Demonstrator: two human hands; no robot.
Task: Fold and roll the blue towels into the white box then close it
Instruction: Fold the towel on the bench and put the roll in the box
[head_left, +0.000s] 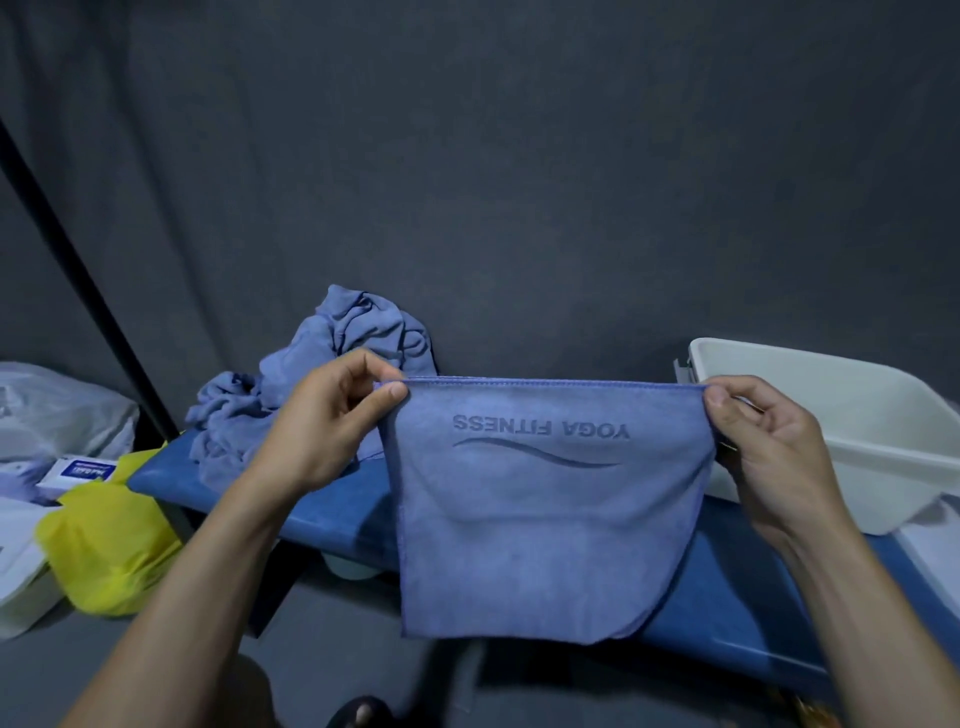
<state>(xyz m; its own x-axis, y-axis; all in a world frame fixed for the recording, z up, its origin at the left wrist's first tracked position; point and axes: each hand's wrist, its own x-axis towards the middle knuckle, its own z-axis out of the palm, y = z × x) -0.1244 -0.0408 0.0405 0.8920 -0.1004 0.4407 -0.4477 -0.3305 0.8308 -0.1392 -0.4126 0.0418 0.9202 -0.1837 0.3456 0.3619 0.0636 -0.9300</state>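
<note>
A blue towel (540, 525) hangs in the air, folded in half, with "YOGA FITNESS" embossed upside down near its top edge. My left hand (332, 421) pinches its top left corner and my right hand (769, 452) pinches its top right corner, so the top edge is stretched taut. Behind the left hand a heap of crumpled blue towels (322, 369) lies on the blue table (727, 597). The white box (852, 421) stands open at the right, behind my right hand; what is inside it is hidden.
A yellow bag (109, 540) sits at the left below the table's end, with a small white-and-blue carton (78, 473) and clear plastic wrapping (57, 410) beside it. A dark curtain forms the backdrop. A black pole (78, 249) slants at the left.
</note>
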